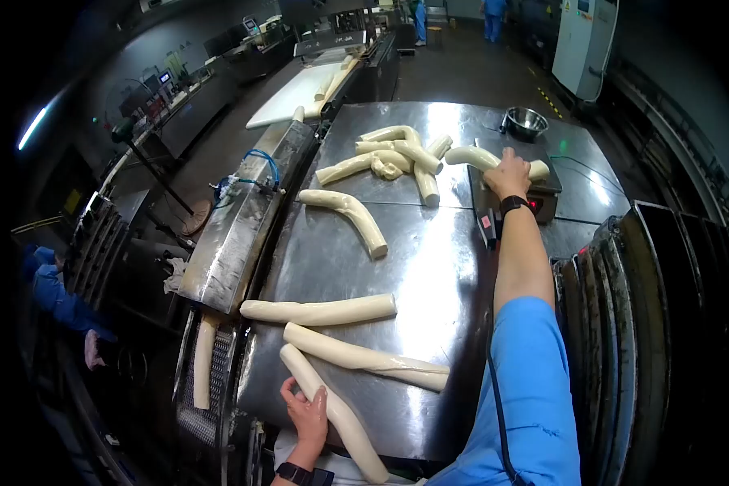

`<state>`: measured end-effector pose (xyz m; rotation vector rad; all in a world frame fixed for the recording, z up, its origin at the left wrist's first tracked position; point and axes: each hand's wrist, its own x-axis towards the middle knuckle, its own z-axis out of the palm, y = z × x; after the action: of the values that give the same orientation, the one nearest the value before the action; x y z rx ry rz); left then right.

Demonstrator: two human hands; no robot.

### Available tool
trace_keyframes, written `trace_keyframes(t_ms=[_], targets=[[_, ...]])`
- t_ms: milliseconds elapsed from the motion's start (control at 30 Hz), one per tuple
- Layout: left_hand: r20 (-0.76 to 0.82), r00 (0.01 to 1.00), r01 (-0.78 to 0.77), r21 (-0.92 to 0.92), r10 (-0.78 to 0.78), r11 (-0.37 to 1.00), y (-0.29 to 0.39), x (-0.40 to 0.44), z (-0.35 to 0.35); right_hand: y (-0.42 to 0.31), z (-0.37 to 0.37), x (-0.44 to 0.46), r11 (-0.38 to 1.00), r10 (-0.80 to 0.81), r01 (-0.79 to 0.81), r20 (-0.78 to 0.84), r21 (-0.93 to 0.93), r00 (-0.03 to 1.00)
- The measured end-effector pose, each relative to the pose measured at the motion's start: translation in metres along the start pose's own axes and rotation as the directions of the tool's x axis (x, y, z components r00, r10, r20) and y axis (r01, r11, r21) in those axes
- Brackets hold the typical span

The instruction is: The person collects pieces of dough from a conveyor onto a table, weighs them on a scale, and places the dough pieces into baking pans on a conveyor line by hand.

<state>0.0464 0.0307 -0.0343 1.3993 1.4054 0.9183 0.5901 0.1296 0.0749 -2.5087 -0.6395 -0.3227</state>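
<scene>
Over at the far right, my right hand (508,176) is closed around the middle of a pale dough roll (473,157) lying on a scale (545,204) with a red display. Close to me, my left hand (308,411) is beside the left edge of another long dough roll (342,421), its thumb against the roll and its fingers apart. That roll slants toward the table's front edge. Two more rolls, one smooth (320,311) and one with a visible seam (368,358), lie just beyond it.
A curved roll (348,215) and a pile of dough pieces (389,162) lie farther back on the steel table (429,267). A metal bowl (526,123) stands behind the scale. On the left runs a conveyor machine (243,231) with a roll (205,364) below. Racks (607,324) line the right.
</scene>
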Motion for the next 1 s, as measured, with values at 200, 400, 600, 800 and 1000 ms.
trace_keyframes(t_ms=[200, 400, 600, 800, 1000], targets=[[-0.082, 0.989, -0.131, -0.062, 0.126, 0.989, 0.002, 0.013, 0.013, -0.018, -0.002, 0.003, 0.999, 0.022, -0.019, 0.069, -0.046, 0.997], [-0.097, 0.982, -0.166, -0.056, 0.160, 0.984, -0.007, 0.016, 0.014, -0.008, 0.021, 0.046, 0.507, 0.471, -0.127, -0.151, 0.853, 0.869], [-0.068, 0.991, -0.120, -0.069, 0.116, 0.990, -0.003, 0.017, 0.016, 0.016, 0.036, 0.019, 0.944, 0.127, -0.028, -0.285, 0.329, 0.950], [-0.056, 0.994, -0.102, -0.132, 0.095, 0.986, 0.002, 0.014, 0.017, -0.005, 0.009, -0.006, 0.975, 0.184, -0.170, -0.098, 0.141, 0.978], [-0.065, 0.991, -0.117, 0.006, 0.117, 0.993, 0.010, 0.012, 0.013, -0.064, 0.019, -0.022, 0.993, -0.051, 0.021, -0.251, -0.120, 0.967]])
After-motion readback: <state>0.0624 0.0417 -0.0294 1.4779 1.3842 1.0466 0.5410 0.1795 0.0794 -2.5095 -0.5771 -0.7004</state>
